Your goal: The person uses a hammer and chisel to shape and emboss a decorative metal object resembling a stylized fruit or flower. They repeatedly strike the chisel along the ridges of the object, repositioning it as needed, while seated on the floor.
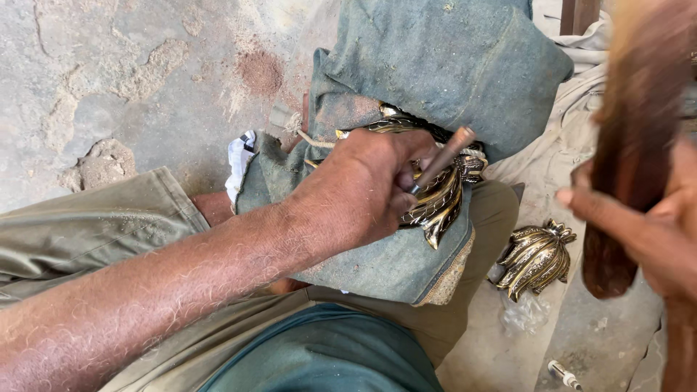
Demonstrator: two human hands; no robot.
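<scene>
1. one brass leaf casting (439,203), resting on a folded denim cloth (406,72) over the lap.
2. left hand (363,189) grasping one chisel (443,158), tip on that casting.
3. right hand (653,225) clenched around one wooden mallet (632,131), raised.
4. second leaf casting (537,258) on the floor.

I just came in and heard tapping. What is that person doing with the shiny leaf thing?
The person's left hand holds a thin chisel-like tool against a shiny brass leaf-shaped ornament resting on a dusty folded green cloth over their lap. The right hand holds a blurred wooden mallet raised off to the side. A second brass leaf ornament lies on the floor nearby.
</scene>
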